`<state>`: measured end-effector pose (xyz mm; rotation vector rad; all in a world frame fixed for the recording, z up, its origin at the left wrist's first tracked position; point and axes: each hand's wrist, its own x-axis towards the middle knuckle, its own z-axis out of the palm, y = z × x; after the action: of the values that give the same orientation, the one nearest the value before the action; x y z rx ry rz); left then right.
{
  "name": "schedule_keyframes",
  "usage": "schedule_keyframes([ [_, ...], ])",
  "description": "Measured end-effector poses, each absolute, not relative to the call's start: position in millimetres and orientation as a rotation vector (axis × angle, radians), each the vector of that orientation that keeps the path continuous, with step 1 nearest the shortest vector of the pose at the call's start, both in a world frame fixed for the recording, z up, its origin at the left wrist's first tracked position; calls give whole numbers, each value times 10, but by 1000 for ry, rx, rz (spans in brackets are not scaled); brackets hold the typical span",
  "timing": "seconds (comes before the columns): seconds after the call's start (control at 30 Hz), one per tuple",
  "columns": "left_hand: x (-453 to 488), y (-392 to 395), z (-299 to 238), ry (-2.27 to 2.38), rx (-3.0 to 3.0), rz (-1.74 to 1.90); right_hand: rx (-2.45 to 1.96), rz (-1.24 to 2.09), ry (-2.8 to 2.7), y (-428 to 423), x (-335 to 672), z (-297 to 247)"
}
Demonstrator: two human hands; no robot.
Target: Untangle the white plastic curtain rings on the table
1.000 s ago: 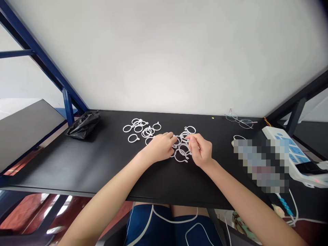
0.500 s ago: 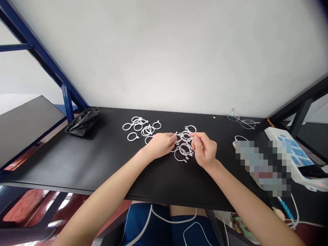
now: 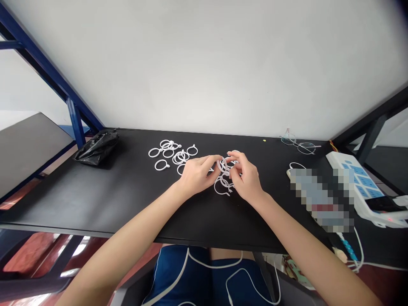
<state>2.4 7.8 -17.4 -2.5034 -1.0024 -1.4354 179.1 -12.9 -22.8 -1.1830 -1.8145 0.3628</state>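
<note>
**Blurred block and covered rings on my feed**

A pixelated block (image 3: 321, 199) on the right of the tabletop (image 3: 95, 199) hides whatever lies there. The left hand (image 3: 197, 176) and right hand (image 3: 248, 182) cover part of the white plastic rings (image 3: 219, 193), so I cannot tell which they grip. A yellow speck (image 3: 264, 140) is too small to identify.

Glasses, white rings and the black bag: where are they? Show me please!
Eyeglasses (image 3: 306, 148): head view, on the right lens.
White plastic curtain ring (image 3: 161, 170): head view, on the ring's lower edge.
Black plastic bag (image 3: 97, 146): head view, on the bag's crumpled middle.
</note>
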Motion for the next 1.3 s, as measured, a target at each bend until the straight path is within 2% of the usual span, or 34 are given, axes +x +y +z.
schedule_keyframes([
  [0.23,10,53,-160,-933,-2505,-1488,-1071,379,-1839,-181,1761,-185],
  [0.5,-3,60,-163,-744,-2500,-1649,-998,549,-1940,-181,1786,-192],
  [0.63,-4,48,-148,-658,-2472,-1708,-874,476,-2020,-147,1856,-161],
  [0.87,-29,48,-128,-601,-2459,-1777,-862,122,-2022,-173,1822,-146],
  [1.13,14,129,-230,-483,-2397,-1981,-868,199,-2027,-217,1738,-193],
  [1.3,51,100,-279,-577,-2445,-1917,-922,98,-2000,-224,1736,-174],
])
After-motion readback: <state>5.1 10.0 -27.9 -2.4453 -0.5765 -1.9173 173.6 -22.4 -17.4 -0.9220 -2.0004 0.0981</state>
